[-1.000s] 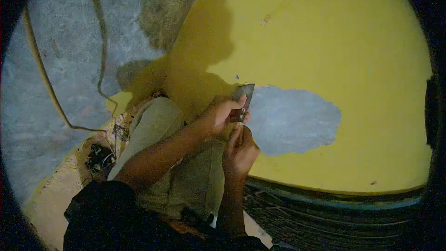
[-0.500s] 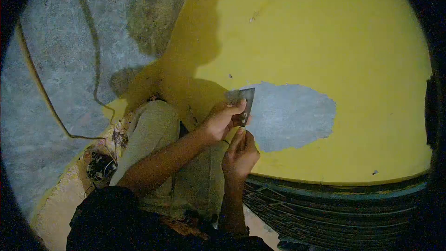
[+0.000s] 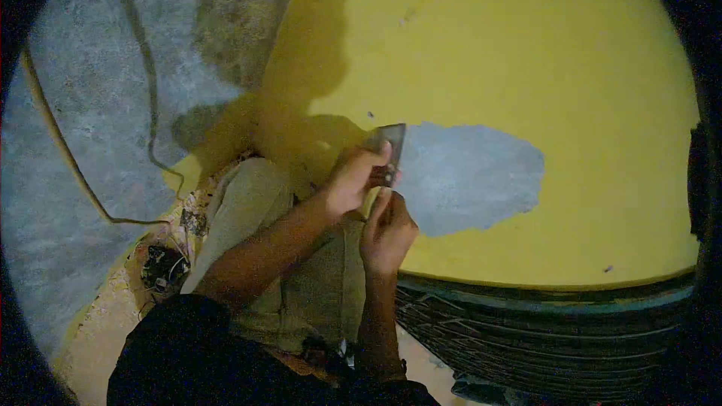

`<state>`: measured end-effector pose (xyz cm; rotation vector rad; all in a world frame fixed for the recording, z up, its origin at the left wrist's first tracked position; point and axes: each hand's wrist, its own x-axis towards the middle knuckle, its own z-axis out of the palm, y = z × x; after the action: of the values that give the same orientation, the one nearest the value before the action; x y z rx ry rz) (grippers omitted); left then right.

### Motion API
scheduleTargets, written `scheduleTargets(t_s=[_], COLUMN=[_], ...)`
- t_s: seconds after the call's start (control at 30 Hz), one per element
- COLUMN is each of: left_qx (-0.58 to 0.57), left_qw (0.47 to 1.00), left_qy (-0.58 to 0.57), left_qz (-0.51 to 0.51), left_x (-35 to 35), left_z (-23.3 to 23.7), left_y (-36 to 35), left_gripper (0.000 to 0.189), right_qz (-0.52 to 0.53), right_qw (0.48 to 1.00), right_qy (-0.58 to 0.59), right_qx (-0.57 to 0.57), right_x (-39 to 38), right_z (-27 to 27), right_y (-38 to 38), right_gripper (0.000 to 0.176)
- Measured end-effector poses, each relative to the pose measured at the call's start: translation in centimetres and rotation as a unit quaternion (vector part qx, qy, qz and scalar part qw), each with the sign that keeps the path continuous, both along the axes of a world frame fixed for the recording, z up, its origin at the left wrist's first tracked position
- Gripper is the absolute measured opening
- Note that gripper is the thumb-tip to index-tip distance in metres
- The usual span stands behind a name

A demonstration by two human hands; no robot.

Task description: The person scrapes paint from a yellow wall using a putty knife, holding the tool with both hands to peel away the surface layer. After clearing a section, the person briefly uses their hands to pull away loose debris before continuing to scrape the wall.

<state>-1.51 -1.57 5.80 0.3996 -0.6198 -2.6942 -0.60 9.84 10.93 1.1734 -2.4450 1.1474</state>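
Note:
A putty knife (image 3: 393, 135) with a flat, flared blade and a riveted handle is held above the left end of a grey patch (image 3: 470, 177). That patch has ragged edges and lies within a yellow surface (image 3: 602, 90). My left hand (image 3: 352, 180) is closed around the putty knife near the base of its blade, with the thumb lying along it. Just below, my right hand (image 3: 389, 237) pinches the lower end of the handle between thumb and fingers. Parts of the handle are hidden by the fingers.
Below the yellow surface's curved edge is a dark ribbed surface (image 3: 526, 338). A cable (image 3: 64, 143) runs down along the grey wall-like surface (image 3: 83, 53) at left. A dark object with thin wires (image 3: 162, 267) sits beside my trousered leg (image 3: 256, 195).
The view has shifted slightly, so the grey patch appears a little higher. Both hands and the putty knife appear slightly higher and farther left, with the same hold.

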Motion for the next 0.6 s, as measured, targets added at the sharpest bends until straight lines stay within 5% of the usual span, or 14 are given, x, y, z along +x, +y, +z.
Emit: scheduleTargets(t_s=[0.07,0.2,0.4,0.6], left_qx=[0.076,-0.029,0.018,-0.114], left_qw=[0.997,0.999,0.996,0.990], left_qy=[0.002,0.022,-0.041,-0.080], left_qz=[-0.032,0.006,-0.073,-0.009], left_x=[1.8,1.7,1.7,1.6], left_z=[1.0,0.3,-0.5,0.2], left_y=[-0.5,-0.6,0.8,-0.4], left_gripper=[0.027,0.031,0.036,0.039], right_qz=[0.004,-0.019,-0.089,-0.063], right_qw=[0.999,0.999,0.993,0.997], right_qy=[0.026,-0.022,-0.073,-0.019], right_qx=[0.032,0.028,0.007,-0.027], right_x=[0.5,1.1,2.5,1.9], right_z=[1.0,1.1,1.0,-0.2], right_y=[0.1,-0.1,1.0,-0.3], right_gripper=[0.027,0.030,0.032,0.030])
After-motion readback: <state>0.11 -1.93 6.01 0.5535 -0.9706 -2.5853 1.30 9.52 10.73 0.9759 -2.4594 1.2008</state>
